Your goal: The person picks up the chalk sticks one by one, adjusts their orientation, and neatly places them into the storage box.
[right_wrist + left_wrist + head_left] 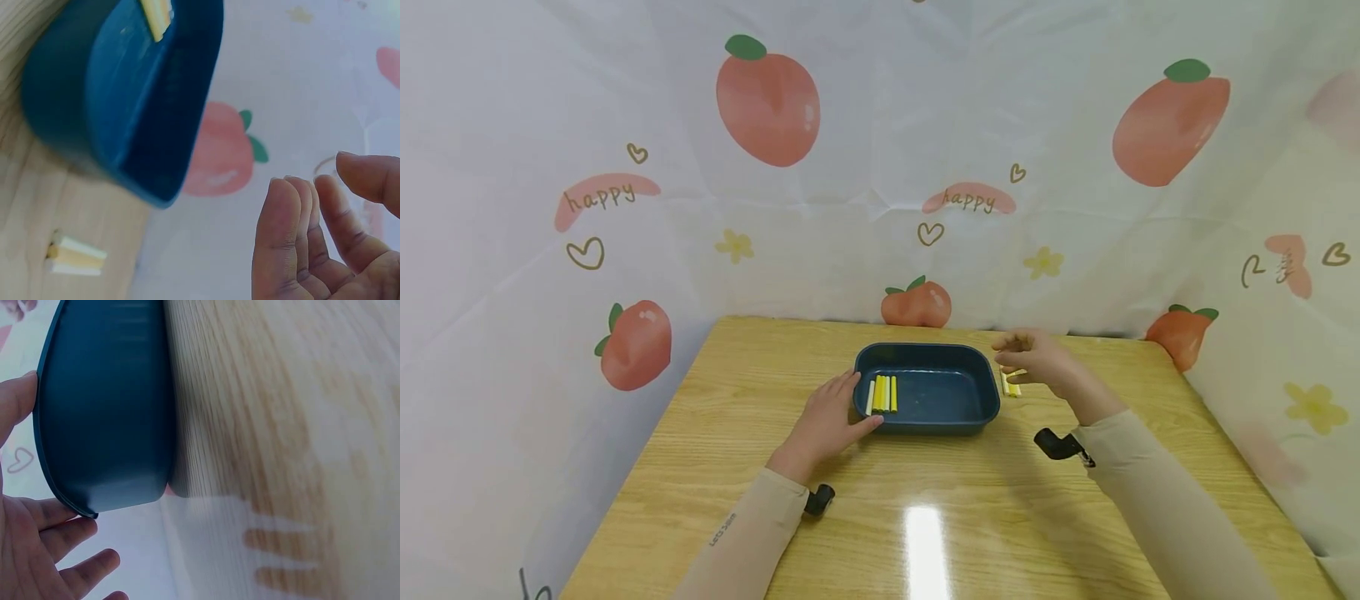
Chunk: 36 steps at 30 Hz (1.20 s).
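Note:
A dark blue rectangular bin point(942, 398) stands on the table. Several yellow and white sticks like chalk point(883, 394) lie side by side at its left end. My left hand point(826, 422) rests at that end, thumb along the front rim and fingertips at the left rim; the left wrist view shows its other fingers spread. Raised beside the bin's right end is my right hand point(1036, 360), fingers loosely bent and nothing between thumb and fingertips. Below it, a few more yellow and white sticks point(76, 256) lie on the table, partly hidden by the hand in the head view.
The wooden table point(850, 517) meets a white fruit-print cloth point(850, 167) at the back and both sides. A black wrist camera point(1057, 444) sits on the right sleeve, another camera point(820, 500) on the left.

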Tool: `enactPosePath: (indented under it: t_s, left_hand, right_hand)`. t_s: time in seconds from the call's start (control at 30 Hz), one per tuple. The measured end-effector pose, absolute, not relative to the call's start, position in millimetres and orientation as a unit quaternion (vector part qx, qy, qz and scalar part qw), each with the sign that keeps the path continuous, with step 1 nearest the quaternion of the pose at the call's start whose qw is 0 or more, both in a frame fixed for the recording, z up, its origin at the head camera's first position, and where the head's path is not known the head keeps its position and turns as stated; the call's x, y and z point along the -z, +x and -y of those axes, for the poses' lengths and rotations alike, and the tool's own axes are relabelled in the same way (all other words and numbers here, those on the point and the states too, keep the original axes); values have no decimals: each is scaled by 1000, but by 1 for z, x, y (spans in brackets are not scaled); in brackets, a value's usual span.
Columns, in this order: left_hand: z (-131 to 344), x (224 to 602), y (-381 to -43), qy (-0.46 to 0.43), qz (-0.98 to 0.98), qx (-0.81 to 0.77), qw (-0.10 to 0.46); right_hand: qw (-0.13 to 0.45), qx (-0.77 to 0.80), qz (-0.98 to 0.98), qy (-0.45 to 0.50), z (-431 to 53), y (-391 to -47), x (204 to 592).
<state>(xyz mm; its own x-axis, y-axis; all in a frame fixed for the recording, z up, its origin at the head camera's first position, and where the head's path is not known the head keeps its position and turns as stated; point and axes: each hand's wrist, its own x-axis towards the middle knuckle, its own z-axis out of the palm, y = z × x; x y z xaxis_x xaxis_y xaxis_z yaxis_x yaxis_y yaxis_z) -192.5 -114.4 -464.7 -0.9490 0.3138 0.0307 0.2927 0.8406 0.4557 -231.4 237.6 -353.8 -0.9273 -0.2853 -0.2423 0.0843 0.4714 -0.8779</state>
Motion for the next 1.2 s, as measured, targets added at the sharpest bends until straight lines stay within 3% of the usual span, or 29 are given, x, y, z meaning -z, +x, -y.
enactPosePath:
  t_s: [1.2]
  left_hand:
    - [115,467,-194,157,-959,-234,19]
  right_hand:
    - [142,507,-850,29,-289,-282,448]
